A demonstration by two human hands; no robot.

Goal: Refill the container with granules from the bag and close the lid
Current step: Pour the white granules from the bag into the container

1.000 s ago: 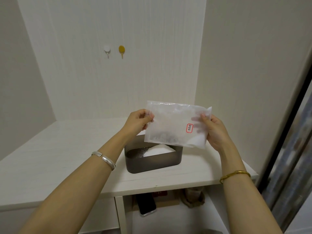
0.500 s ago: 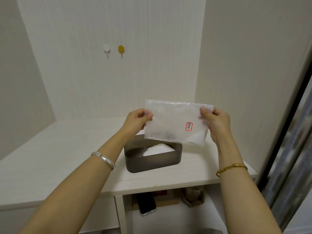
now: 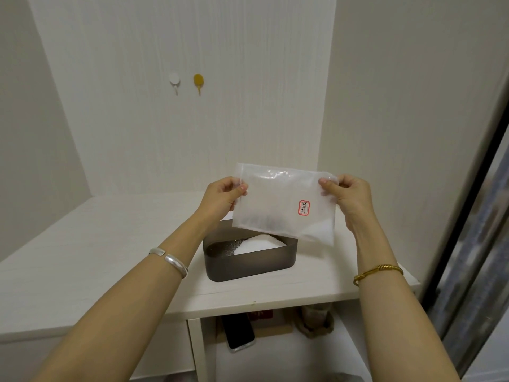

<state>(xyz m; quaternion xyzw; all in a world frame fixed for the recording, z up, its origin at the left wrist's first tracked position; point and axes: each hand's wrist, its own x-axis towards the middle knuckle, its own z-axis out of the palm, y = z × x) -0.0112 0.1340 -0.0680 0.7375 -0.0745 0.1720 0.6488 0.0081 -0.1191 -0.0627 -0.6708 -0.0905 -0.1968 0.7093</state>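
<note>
Holding a translucent bag (image 3: 281, 205) upright by its two top corners, directly above an open dark container (image 3: 249, 267) on a white table (image 3: 82, 244). Left hand (image 3: 224, 195) pinched shut on the upper left corner, thumb in front, fingers behind; right hand (image 3: 351, 198) pinched likewise on the upper right corner. Inside the container, a white mound of granules (image 3: 260, 244) heaped toward the right, bare dark floor on the left. A small remainder of granules apparently settled in the bag's lower right corner, below a red-bordered label (image 3: 303, 208). No lid identifiable in view.

Judged as the tail end of pouring, or a check for leftovers. Best done by keeping the bag centred over the rim, tipping the open edge low inside the walls, and tapping the film so clinging grains fall in rather than onto the table. Then setting the bag aside and seating the lid squarely.

Compared with a second ago: bag raised slightly and levelled, right hand shifted from the side edge up to the top corner, mound in the container unchanged.
</note>
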